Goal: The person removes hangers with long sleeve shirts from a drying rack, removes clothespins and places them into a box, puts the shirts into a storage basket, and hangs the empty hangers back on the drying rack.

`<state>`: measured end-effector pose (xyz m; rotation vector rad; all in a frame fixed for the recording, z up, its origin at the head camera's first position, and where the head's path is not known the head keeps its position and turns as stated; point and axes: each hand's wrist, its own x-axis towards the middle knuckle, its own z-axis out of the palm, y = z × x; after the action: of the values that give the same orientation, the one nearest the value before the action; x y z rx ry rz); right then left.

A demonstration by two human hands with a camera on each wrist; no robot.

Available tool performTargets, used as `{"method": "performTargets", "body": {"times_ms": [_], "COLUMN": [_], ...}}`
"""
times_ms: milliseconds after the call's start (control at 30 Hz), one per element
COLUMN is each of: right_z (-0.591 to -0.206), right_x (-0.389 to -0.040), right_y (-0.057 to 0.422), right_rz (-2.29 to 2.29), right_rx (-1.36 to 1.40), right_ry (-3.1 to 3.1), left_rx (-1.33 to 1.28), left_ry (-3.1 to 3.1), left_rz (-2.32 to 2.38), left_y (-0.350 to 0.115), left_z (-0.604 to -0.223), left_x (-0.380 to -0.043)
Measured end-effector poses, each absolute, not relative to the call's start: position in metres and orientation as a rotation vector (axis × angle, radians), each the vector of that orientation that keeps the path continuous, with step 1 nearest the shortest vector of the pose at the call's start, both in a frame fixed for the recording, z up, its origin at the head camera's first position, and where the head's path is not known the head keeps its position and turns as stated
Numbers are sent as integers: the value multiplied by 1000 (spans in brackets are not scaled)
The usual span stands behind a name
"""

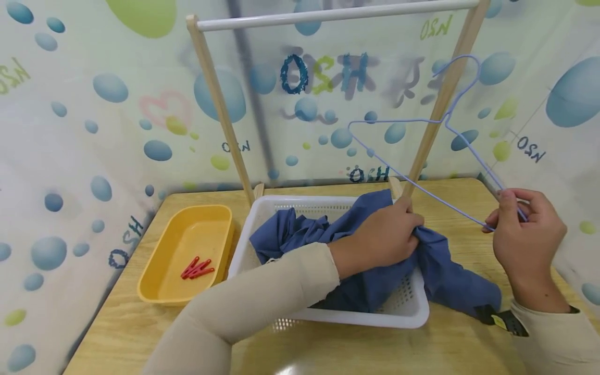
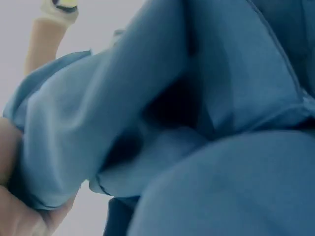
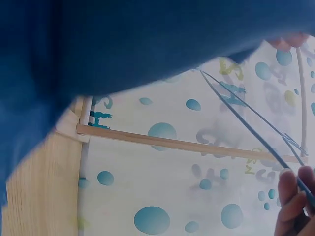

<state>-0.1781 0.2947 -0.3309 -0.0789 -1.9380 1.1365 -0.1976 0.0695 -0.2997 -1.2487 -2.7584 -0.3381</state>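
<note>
My left hand point(image 1: 389, 234) grips a blue garment point(image 1: 365, 281), which lies bunched in a white plastic basket point(image 1: 419, 315). Part of the cloth hangs over the basket's right side onto the table. In the left wrist view, folds of the garment point(image 2: 74, 123) fill most of the picture, with my left hand point(image 2: 22, 214) at the lower left. To the right, my right hand point(image 1: 529, 239) holds one lower corner of a light blue wire hanger point(image 1: 398, 174), its hook pointing up. The right wrist view has these right-hand fingers point(image 3: 293, 201) round the hanger wire.
A wooden rack with a white top bar point(image 1: 328, 15) stands behind the basket. Left of the basket is a yellow tray point(image 1: 164, 250) holding several slim red clothespins point(image 1: 197, 269). Patterned sheeting point(image 1: 112, 151) closes off the back and sides of the wooden table point(image 1: 112, 323).
</note>
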Motion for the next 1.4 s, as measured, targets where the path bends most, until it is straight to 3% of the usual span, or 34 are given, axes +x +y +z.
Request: {"method": "performTargets", "body": {"times_ms": [233, 733, 1400], "right_z": [-330, -330, -329], "right_x": [-180, -185, -183], "right_y": [292, 289, 285], "right_rz": [1151, 1205, 1215], "right_rx": [-79, -44, -22], "right_ry": [-1934, -1901, -1908], "left_rx": [-1024, -989, -797], "left_ry": [-2775, -2220, -2131], "left_rz": [-776, -1441, -1478], "left_y": [38, -18, -73], "left_z": [-275, -258, -252], "left_x": [-202, -206, -201]}}
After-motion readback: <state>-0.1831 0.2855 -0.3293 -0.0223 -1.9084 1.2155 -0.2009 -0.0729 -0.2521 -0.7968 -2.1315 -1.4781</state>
